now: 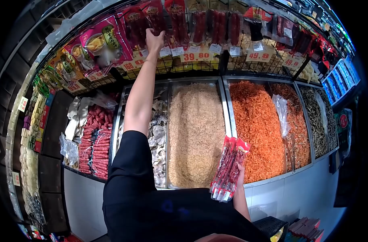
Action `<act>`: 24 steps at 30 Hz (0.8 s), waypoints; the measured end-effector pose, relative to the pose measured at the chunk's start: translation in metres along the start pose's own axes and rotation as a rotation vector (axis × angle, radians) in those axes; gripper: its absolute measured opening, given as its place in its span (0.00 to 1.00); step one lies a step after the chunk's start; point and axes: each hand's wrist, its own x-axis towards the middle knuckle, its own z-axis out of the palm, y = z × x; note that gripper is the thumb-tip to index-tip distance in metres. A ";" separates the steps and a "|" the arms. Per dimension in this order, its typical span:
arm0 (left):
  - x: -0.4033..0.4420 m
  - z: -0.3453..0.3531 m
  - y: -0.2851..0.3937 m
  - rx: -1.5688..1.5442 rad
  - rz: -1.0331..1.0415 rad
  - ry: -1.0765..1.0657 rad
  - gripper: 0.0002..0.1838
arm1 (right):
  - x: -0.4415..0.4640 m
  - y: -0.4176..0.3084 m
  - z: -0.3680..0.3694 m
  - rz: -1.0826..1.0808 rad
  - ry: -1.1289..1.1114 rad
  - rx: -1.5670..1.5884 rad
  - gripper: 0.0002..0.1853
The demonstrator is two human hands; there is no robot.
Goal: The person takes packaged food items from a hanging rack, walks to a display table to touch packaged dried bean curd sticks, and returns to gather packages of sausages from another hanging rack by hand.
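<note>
My left hand [155,41] is stretched up to the hanging display, its fingers closed on the lower part of a red sausage packet [154,18]. That packet is among others hanging in the row. Low in front of my body, my right hand [240,176] grips several red-topped sausage packets [229,169], fanned together with their white labels at the bottom. Part of the right hand is hidden behind the packets.
Below the rack are metal-edged bins of pale dried shrimp [198,133], orange dried shrimp [256,133] and small dried fish [313,117]. Loose sausages [98,141] lie at left. Price signs [197,56] hang under the packets. A blue rack [340,80] stands at right.
</note>
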 end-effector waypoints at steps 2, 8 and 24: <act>-0.010 -0.006 0.003 -0.055 0.163 0.044 0.30 | -0.002 0.001 0.003 -0.029 0.038 -0.018 0.31; -0.064 -0.090 0.027 -0.783 -0.044 -0.412 0.12 | 0.001 0.000 -0.001 0.040 -0.067 0.050 0.29; -0.450 -0.055 -0.076 -0.835 -0.634 -0.837 0.20 | 0.009 -0.009 0.062 0.112 -0.128 -0.308 0.30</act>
